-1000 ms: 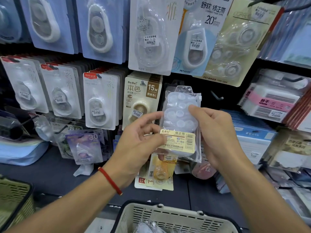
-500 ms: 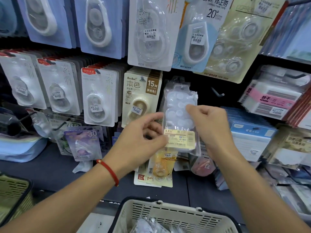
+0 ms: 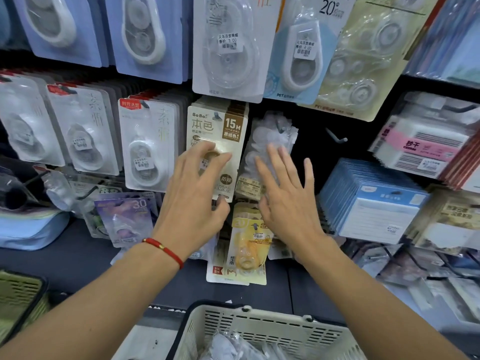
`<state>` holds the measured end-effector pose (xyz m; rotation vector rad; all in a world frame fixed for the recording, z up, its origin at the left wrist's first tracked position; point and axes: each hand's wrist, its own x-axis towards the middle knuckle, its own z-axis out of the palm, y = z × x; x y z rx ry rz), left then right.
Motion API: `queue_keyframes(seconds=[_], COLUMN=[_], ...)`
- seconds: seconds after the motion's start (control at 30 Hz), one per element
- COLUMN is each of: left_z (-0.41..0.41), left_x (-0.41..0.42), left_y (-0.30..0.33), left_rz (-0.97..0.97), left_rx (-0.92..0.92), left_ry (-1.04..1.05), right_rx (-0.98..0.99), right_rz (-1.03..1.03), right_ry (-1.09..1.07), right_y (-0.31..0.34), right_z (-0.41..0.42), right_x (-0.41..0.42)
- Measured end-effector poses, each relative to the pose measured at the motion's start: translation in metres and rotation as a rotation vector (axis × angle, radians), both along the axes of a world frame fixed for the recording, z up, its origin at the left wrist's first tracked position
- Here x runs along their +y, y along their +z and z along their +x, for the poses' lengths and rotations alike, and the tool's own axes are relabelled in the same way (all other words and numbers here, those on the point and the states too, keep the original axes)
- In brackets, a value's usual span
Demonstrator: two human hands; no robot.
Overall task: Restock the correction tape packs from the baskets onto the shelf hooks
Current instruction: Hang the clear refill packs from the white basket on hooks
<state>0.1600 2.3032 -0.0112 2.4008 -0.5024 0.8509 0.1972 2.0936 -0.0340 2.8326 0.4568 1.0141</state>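
A clear bag of white correction tape refills (image 3: 270, 141) with a yellow label hangs on a shelf hook in the middle row. My right hand (image 3: 285, 198) is spread just in front of its lower half, fingers straight, holding nothing. My left hand (image 3: 192, 196) hovers with relaxed fingers in front of the beige BoBo 15M correction tape pack (image 3: 220, 131) to the left. A cream basket (image 3: 259, 331) below holds several more clear packs (image 3: 228, 346).
An empty hook (image 3: 337, 139) sticks out to the right of the hung bag. Yellow packs (image 3: 246, 245) hang below my hands. White tape packs (image 3: 148, 144) fill the left hooks, blue packs (image 3: 371, 203) the right. A green basket (image 3: 18, 294) sits at lower left.
Both hands carried the clear refill bag up and forward to the hook, then let go. It now hangs there and both hands are empty.
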Motion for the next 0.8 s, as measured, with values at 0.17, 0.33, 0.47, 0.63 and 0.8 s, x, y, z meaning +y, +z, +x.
queue_keyframes(seconds=[0.17,0.33,0.47,0.63,0.8], left_z=[0.005,0.007,0.002,-0.025,-0.073], left_x=[0.002,0.008,0.009,0.006,-0.017], left_y=[-0.008,-0.013,-0.014,-0.025,-0.075], left_rz=[0.017,0.066,0.074,0.095,0.457], left_rx=[-0.036,-0.005,-0.007,-0.054,0.316], left_ry=[0.003,-0.02,-0.027,0.036,-0.132], right_rx=[0.116,0.279,0.325,0.179,0.641], right_rz=[-0.048,-0.051,0.068,0.485,0.304], right_ry=[-0.121,-0.235,-0.22,0.093,0.257], right_y=[-0.002,0.008,0.015,-0.012,-0.074], right_z=[0.061,0.104,0.095,0.005,-0.084], right_x=[-0.004,-0.008,-0.005,-0.021,-0.044])
